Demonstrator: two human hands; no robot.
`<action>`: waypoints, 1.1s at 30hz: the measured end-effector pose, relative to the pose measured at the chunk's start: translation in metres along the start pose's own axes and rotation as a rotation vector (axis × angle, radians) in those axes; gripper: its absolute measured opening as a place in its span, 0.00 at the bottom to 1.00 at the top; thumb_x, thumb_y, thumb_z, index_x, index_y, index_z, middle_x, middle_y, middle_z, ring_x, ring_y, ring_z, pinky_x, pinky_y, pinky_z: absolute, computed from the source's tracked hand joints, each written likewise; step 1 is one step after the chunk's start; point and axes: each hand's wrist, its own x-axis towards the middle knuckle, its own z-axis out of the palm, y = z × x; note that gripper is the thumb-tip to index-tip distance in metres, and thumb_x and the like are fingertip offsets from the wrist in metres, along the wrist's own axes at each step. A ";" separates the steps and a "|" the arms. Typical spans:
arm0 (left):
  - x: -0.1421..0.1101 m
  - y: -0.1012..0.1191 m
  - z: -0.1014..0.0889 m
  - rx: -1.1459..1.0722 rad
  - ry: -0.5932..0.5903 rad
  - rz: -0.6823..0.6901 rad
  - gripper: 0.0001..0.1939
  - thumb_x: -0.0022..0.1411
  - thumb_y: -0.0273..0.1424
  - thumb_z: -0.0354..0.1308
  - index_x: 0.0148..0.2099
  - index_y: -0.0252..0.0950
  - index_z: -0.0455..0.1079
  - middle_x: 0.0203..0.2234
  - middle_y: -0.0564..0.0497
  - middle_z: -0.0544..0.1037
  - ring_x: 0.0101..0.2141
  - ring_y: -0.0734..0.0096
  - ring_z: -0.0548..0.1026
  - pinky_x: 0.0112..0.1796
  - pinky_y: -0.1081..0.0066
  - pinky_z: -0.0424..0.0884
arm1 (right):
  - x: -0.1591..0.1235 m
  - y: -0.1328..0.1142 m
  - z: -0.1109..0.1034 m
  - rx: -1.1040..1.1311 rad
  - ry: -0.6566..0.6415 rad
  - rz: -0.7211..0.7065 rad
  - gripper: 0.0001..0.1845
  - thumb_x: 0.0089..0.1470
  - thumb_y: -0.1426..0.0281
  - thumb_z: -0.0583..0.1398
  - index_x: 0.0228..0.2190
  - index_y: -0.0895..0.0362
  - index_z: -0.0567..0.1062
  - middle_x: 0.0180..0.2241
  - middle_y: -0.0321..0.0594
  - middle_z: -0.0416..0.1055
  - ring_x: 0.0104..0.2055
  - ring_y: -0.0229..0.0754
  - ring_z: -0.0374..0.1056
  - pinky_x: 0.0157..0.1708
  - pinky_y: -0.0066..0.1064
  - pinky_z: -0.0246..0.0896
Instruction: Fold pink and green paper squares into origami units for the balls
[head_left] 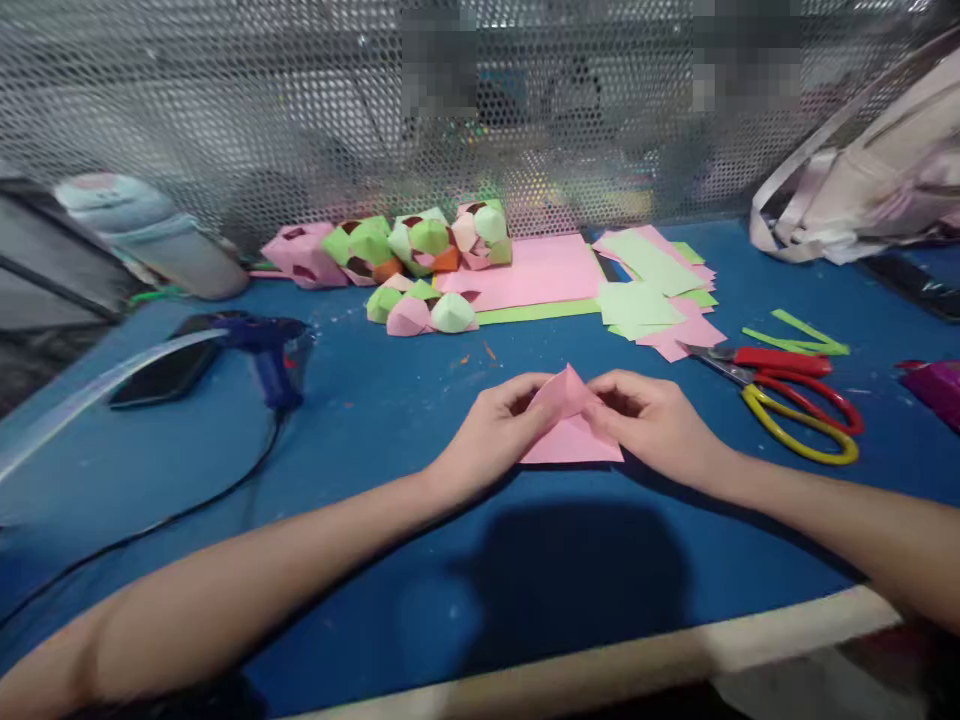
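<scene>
Pink paper [571, 442], its peak pointing away, is held over the blue table [375, 400] between the left hand [499, 425] and the right hand [654, 425] — each pinching its own side. Folding looks to be the step in hand, and the next move seems to call for even edges and a firm crease — scissors [780, 362] lie beyond the right hand, folded paper shapes [429, 238] beyond the left.

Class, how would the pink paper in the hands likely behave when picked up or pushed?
The pink paper is probably very light, as its edge looks thin. Its creased peak, between the left hand and right hand, suggests a little stiffness. Being flat, its lower part would likely bend easily.
</scene>
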 end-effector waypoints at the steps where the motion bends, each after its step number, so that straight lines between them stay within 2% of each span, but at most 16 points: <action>1: 0.000 0.000 -0.001 0.017 0.002 -0.014 0.14 0.62 0.40 0.54 0.40 0.33 0.73 0.32 0.53 0.75 0.33 0.74 0.69 0.34 0.77 0.64 | 0.001 0.000 0.000 -0.015 -0.005 0.000 0.07 0.55 0.73 0.57 0.35 0.59 0.75 0.27 0.33 0.71 0.28 0.32 0.62 0.28 0.24 0.58; 4: -0.002 0.001 -0.002 0.059 0.006 -0.037 0.15 0.62 0.39 0.54 0.36 0.32 0.73 0.29 0.53 0.74 0.30 0.74 0.68 0.30 0.78 0.63 | 0.003 -0.002 0.001 -0.063 -0.006 -0.012 0.05 0.55 0.73 0.57 0.33 0.58 0.75 0.26 0.33 0.70 0.28 0.32 0.62 0.28 0.24 0.58; 10: -0.004 0.006 0.001 0.111 0.005 -0.014 0.12 0.61 0.36 0.54 0.33 0.33 0.73 0.26 0.55 0.72 0.28 0.76 0.65 0.28 0.78 0.60 | 0.003 0.001 0.005 -0.137 0.047 -0.079 0.03 0.55 0.72 0.59 0.30 0.58 0.72 0.26 0.33 0.68 0.28 0.33 0.62 0.28 0.26 0.57; 15: -0.004 0.005 0.001 0.089 -0.008 -0.053 0.12 0.60 0.35 0.54 0.33 0.33 0.74 0.24 0.56 0.71 0.26 0.78 0.64 0.27 0.78 0.59 | 0.004 0.008 0.005 -0.238 0.081 -0.256 0.02 0.55 0.74 0.59 0.29 0.58 0.71 0.26 0.33 0.64 0.28 0.33 0.60 0.30 0.27 0.56; 20: -0.001 0.005 0.000 -0.005 -0.019 -0.121 0.11 0.59 0.34 0.55 0.35 0.34 0.76 0.27 0.54 0.75 0.30 0.75 0.68 0.31 0.77 0.62 | 0.005 0.010 0.002 -0.230 0.031 -0.417 0.06 0.55 0.78 0.57 0.35 0.58 0.73 0.31 0.38 0.69 0.34 0.35 0.65 0.34 0.28 0.61; 24: -0.001 0.006 0.000 -0.144 -0.055 -0.154 0.10 0.58 0.30 0.54 0.34 0.34 0.76 0.30 0.52 0.78 0.34 0.73 0.72 0.36 0.75 0.65 | 0.005 0.011 -0.002 -0.228 -0.014 -0.485 0.10 0.56 0.80 0.56 0.37 0.58 0.74 0.34 0.40 0.72 0.37 0.37 0.68 0.37 0.30 0.64; 28: 0.000 0.004 -0.001 -0.256 -0.064 -0.199 0.09 0.57 0.28 0.54 0.35 0.35 0.76 0.28 0.53 0.78 0.30 0.74 0.72 0.33 0.75 0.65 | 0.006 0.012 -0.007 -0.314 -0.068 -0.541 0.12 0.57 0.79 0.55 0.40 0.57 0.74 0.38 0.43 0.72 0.40 0.38 0.69 0.40 0.32 0.66; 33: 0.002 0.002 -0.002 -0.252 -0.039 -0.181 0.09 0.57 0.29 0.55 0.36 0.35 0.76 0.30 0.52 0.78 0.31 0.73 0.71 0.34 0.74 0.64 | 0.006 0.013 -0.011 -0.426 -0.112 -0.618 0.13 0.57 0.79 0.54 0.42 0.59 0.74 0.40 0.46 0.72 0.40 0.38 0.69 0.38 0.31 0.68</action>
